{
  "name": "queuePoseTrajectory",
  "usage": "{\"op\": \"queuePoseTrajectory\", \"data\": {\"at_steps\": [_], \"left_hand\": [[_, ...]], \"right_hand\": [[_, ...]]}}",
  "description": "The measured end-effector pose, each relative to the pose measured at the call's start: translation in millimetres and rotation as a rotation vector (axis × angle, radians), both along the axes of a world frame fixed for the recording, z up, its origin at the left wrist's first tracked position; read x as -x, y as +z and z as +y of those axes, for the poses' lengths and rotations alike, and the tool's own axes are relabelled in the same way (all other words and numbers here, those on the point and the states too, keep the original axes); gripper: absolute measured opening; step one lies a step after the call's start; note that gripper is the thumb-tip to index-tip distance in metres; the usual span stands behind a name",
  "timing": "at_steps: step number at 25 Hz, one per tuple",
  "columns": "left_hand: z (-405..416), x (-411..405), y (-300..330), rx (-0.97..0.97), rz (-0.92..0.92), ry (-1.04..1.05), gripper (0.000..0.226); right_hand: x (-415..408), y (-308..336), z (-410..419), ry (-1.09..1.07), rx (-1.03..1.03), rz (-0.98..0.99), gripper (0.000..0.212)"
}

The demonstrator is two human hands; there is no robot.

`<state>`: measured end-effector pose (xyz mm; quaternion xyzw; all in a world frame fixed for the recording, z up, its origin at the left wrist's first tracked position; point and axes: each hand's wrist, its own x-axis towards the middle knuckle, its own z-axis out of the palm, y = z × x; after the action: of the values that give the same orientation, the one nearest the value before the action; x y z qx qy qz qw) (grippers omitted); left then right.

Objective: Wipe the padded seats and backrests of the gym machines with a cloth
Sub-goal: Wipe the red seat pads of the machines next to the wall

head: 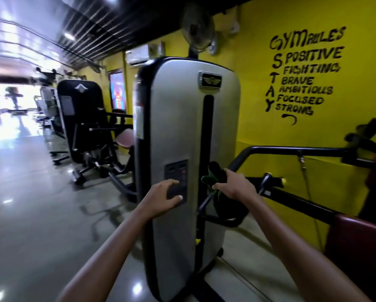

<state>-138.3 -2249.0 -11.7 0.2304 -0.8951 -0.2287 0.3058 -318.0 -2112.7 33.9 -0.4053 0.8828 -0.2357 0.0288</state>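
Head view is showing two bare forearms reaching toward a tall silver weight-stack cover (178,149) of a gym machine. Left hand (163,198) is resting against a dark panel (176,182) on the cover, its grip loose, fingers bent over the panel and holding nothing. Right hand (235,184) is closing its grip around a dark cloth (215,172) with green edging, just beside the cover's black slot. A maroon padded seat (357,243) is sitting at the lower right, apart from the cloth. A yellow wall (259,101) is carrying painted black lettering.
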Motion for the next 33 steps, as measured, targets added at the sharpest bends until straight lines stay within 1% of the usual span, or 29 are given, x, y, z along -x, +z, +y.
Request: {"op": "queuePoseTrajectory", "data": {"at_steps": [5, 8, 11, 14, 17, 19, 23, 27, 30, 31, 33], "left_hand": [[-44, -122, -6, -0.040, 0.032, 0.151, 0.051], [-61, -184, -12, -0.063, 0.022, 0.207, 0.049], [-80, -246, -22, -0.069, 0.001, 0.258, 0.049], [-106, -297, -27, -0.056, 0.001, 0.321, 0.049], [-138, -330, -28, -0.064, 0.002, 0.376, 0.051], [-166, -344, -29, -0.067, 0.007, 0.407, 0.051], [-238, -352, -34, -0.063, 0.014, 0.447, 0.049], [-324, -339, -35, -0.087, 0.020, 0.454, 0.050], [-398, -325, -29, -0.130, 0.088, 0.489, 0.047], [-419, -321, -30, -0.149, 0.111, 0.498, 0.046], [-460, -316, -38, -0.189, 0.094, 0.508, 0.046]], "right_hand": [[-109, -8, -63, 0.180, -0.046, -0.064, 0.064], [-162, -15, -93, 0.235, -0.043, -0.072, 0.059], [-220, -21, -126, 0.289, -0.046, -0.084, 0.061], [-269, -25, -163, 0.361, -0.062, -0.078, 0.065], [-301, -26, -204, 0.410, -0.070, -0.062, 0.063], [-314, -25, -239, 0.438, -0.063, -0.056, 0.060], [-321, -27, -316, 0.500, -0.055, -0.046, 0.063], [-306, -28, -409, 0.519, -0.048, -0.050, 0.066], [-290, -20, -490, 0.522, -0.057, -0.049, 0.068], [-286, -18, -512, 0.520, -0.058, -0.044, 0.068], [-283, -21, -557, 0.532, -0.077, -0.036, 0.063]]}}
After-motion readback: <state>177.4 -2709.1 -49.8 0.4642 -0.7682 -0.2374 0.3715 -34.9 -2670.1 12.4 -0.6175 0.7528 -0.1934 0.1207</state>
